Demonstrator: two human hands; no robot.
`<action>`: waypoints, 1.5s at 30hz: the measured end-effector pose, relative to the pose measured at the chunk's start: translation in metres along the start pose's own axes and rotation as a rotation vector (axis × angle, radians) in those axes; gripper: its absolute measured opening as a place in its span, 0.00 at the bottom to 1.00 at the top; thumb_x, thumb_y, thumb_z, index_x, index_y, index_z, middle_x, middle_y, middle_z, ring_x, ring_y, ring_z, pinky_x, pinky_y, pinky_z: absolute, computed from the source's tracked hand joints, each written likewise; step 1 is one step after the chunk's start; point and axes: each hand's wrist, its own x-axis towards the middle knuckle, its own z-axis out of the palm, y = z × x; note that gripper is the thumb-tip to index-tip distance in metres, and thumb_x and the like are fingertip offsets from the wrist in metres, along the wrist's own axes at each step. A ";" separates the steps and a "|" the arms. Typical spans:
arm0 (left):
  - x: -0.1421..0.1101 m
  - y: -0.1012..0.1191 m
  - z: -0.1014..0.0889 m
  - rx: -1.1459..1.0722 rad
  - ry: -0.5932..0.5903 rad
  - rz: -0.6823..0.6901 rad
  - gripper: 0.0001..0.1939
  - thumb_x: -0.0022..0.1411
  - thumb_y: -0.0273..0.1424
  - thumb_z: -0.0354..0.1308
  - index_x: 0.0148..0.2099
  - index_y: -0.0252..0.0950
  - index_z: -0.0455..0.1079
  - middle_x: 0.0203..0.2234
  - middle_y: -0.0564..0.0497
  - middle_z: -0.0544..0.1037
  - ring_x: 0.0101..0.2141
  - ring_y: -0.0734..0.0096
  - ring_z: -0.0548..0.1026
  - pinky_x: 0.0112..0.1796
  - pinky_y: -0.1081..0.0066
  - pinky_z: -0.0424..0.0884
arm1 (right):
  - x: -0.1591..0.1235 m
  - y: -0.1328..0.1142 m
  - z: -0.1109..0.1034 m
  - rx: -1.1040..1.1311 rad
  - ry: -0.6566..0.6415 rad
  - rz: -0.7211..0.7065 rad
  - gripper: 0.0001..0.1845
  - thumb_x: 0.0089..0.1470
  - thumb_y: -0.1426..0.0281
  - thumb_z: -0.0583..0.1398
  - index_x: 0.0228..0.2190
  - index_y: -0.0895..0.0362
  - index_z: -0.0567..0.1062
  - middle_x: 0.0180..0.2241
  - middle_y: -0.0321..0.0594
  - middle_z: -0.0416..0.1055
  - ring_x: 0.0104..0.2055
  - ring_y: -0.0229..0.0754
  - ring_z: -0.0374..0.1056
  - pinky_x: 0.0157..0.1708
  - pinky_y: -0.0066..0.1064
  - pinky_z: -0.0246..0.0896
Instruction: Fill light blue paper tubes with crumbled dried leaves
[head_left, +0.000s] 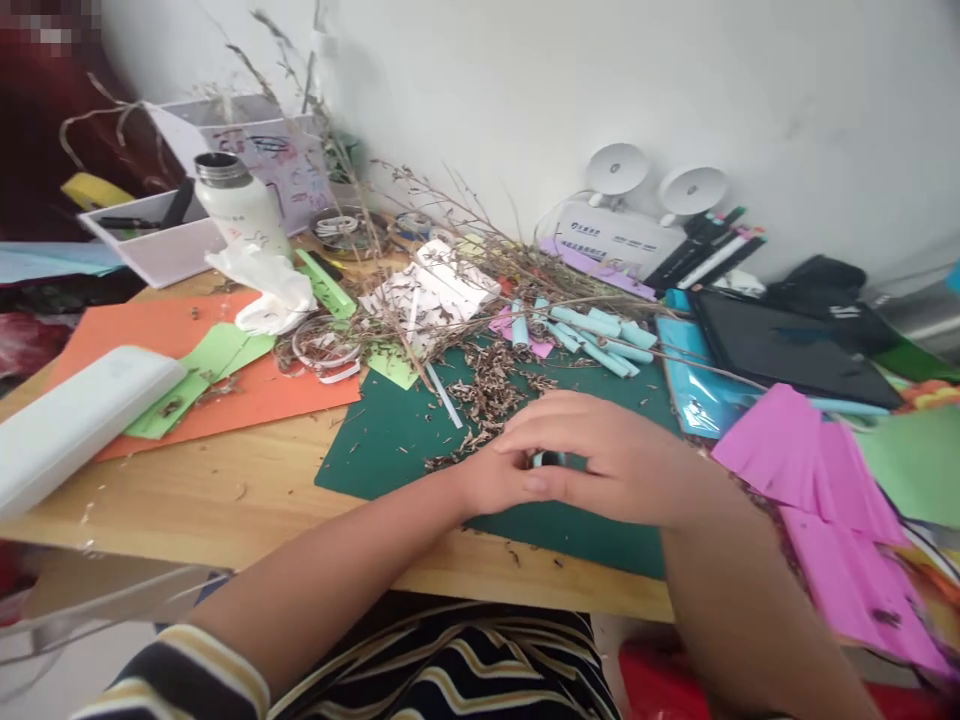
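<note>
Near the front edge of the green cutting mat (390, 445), my right hand (607, 450) curves over my left hand (499, 478). Between them shows the end of a small light-blue paper roll (550, 459); the rest of it is hidden. Both hands are closed around this roll, though most of the left fingers are covered by the right hand. Just beyond my fingers lies a pile of dry crumbled leaves (491, 385). Several light-blue paper rolls (600, 335) lie behind it, and a thin white stick (444, 395) rests on the mat.
Dry branches (487, 235) spread across the back. On the left are orange paper (300, 400), a white case (82, 425) and an uncapped bottle (244, 205). Pink paper strips (817, 480), a black tablet (787, 345) and pens (712, 255) sit to the right.
</note>
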 end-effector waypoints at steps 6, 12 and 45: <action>0.005 0.002 -0.003 -0.116 -0.146 -0.016 0.17 0.42 0.33 0.61 0.35 0.32 0.64 0.30 0.51 0.67 0.34 0.68 0.66 0.35 0.69 0.66 | -0.028 0.017 0.030 0.145 0.291 0.025 0.15 0.50 0.62 0.55 0.41 0.53 0.67 0.39 0.42 0.68 0.44 0.41 0.62 0.42 0.33 0.58; 0.003 0.002 -0.008 0.068 -0.229 -0.143 0.07 0.44 0.25 0.55 0.29 0.32 0.63 0.28 0.51 0.67 0.34 0.68 0.67 0.35 0.69 0.66 | -0.026 0.018 0.056 0.164 0.435 0.216 0.10 0.46 0.65 0.58 0.33 0.53 0.67 0.41 0.41 0.66 0.44 0.41 0.62 0.43 0.33 0.58; -0.003 0.022 -0.029 0.579 -0.007 0.523 0.15 0.61 0.30 0.44 0.49 0.39 0.62 0.43 0.46 0.69 0.47 0.65 0.63 0.48 0.62 0.57 | -0.030 0.025 0.067 0.419 0.476 0.268 0.19 0.41 0.64 0.61 0.38 0.56 0.72 0.34 0.36 0.71 0.35 0.40 0.65 0.33 0.29 0.60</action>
